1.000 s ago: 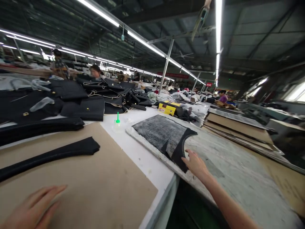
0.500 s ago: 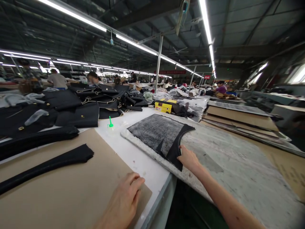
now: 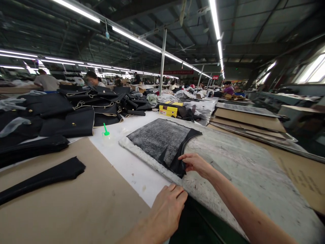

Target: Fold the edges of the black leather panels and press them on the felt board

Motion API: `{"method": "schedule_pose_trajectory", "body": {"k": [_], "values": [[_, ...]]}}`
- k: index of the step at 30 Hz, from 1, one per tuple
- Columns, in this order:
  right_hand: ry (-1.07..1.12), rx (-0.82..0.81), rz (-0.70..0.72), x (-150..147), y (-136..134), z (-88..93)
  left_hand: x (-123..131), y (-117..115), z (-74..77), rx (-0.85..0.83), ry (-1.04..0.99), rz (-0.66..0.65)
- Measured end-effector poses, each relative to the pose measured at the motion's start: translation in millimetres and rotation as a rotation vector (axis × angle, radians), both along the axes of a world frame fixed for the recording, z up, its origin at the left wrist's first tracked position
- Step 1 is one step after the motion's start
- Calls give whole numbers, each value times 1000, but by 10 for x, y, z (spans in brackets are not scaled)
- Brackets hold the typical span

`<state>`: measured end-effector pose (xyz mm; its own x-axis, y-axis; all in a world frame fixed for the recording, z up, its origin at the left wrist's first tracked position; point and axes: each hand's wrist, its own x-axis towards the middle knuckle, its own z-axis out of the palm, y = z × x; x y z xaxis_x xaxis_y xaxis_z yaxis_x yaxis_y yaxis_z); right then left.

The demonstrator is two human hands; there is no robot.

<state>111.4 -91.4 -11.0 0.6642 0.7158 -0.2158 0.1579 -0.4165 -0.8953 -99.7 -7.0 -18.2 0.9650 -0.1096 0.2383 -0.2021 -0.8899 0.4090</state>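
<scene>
A black leather-like panel [image 3: 179, 164] with a speckled grey backing lies on a worn pale board. Its curved near edge is pinched between the thumb and fingers of my right hand [image 3: 194, 163], the index finger reaching over it. My left hand [image 3: 170, 206] is just below the panel's near corner, at the table's front edge, with its fingers curled together. Nothing shows in it, though its fingertips are partly hidden. To the left, a narrow black strip [image 3: 43, 178] rests on a tan sheet [image 3: 76, 210].
A small bottle with a green nozzle [image 3: 106, 130] stands on the white tabletop. Behind are a yellow box [image 3: 168, 110] and piled black pieces [image 3: 68, 117]. Stacked cardboard sheets [image 3: 251, 118] lie at right. Beyond the near table edge is a dark gap [image 3: 195, 220]. Other people work farther back.
My left hand has moved right, from the tan sheet toward the panel's near corner. My right hand has shifted slightly along the panel's curved edge. The whole view has swung a little right.
</scene>
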Motion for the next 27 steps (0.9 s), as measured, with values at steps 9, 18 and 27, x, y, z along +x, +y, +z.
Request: {"method": "schedule_pose_trajectory", "body": {"k": [9,18,27], "values": [[-275,106,308,223,-32,47,360,-219,-197,82,-75,203],[-563,262,199,502,8,142,559,-268,-387,98,-50,346],[-454,280,245,657,173,69,683,-209,-184,60,-93,395]]}}
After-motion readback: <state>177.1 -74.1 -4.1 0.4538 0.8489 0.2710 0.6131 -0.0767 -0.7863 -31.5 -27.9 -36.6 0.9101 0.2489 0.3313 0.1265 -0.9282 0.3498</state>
